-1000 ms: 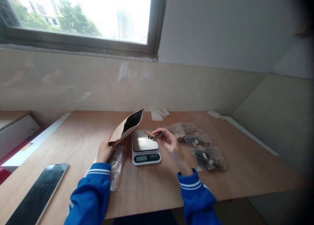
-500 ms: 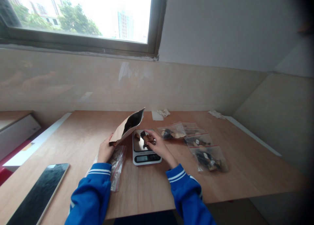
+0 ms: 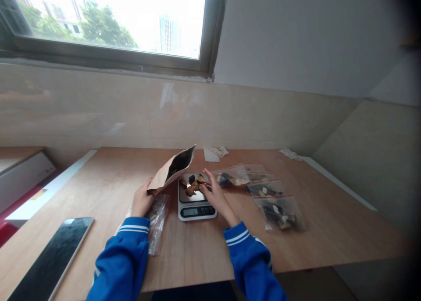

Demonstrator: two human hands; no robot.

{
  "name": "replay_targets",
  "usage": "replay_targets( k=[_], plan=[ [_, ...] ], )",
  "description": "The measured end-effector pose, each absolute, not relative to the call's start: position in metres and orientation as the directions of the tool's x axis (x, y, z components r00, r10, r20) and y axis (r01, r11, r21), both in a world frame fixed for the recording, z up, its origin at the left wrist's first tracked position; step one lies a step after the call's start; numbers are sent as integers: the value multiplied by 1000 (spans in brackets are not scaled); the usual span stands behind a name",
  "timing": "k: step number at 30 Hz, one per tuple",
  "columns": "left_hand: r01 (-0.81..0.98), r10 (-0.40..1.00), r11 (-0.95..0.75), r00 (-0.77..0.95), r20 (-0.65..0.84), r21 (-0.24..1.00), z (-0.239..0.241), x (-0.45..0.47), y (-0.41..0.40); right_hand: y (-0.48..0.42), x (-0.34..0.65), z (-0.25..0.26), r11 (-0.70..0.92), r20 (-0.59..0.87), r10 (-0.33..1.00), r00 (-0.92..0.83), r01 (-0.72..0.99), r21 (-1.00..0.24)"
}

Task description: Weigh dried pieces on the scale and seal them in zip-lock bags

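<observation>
1. The left hand (image 3: 142, 200) is gripping the lower end of a brown paper pouch (image 3: 171, 169), fingers wrapped around it, holding it tilted with its dark open mouth leaning over the far left corner of the kitchen scale (image 3: 195, 197).
2. The right hand (image 3: 215, 193) is resting at the right edge of the scale, fingers loosely spread and touching the brown dried pieces (image 3: 194, 185) lying on the scale's steel plate; it is not grasping anything.
3. A clear zip bag (image 3: 157, 215) is lying just left of the scale, under the left wrist.
4. Three filled zip bags (image 3: 263, 189) are sitting to the right of the scale, near the right hand.
5. A phone (image 3: 52, 257) is lying well left of the scale, near the table's front edge.
6. The wooden table (image 3: 329, 222) is showing bare surface in front of the scale and far to its right.
</observation>
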State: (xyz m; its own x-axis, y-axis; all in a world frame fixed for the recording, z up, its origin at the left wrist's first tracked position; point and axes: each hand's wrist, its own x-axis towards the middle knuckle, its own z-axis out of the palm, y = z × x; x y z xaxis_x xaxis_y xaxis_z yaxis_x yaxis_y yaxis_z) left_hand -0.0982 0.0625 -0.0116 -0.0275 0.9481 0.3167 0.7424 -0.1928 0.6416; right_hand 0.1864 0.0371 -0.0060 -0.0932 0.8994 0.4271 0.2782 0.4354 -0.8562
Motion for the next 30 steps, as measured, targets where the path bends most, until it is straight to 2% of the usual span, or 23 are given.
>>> replay_targets(
  k=[4,10,15,20,26,30],
  plan=[
    [735,948,-191,-32,315,650,-12,-98,62,35,187,-5,439,448,892,-58,349,-828],
    [731,947,-200,-27,320,652,-11,-98,62,30,186,9,503,564,825,-25,489,-713],
    [733,949,-189,-36,314,654,-12,-98,62,13,176,45,559,626,780,9,441,-702],
    [719,943,-215,-24,332,661,-11,-98,62,-11,155,95,675,668,722,-177,390,-626],
    [697,936,-243,-14,351,675,-18,-100,64,-19,143,116,689,685,670,-287,585,-429],
    [682,932,-252,-19,361,687,-26,-102,67,-13,143,118,687,567,702,-430,617,-383]
  ],
)
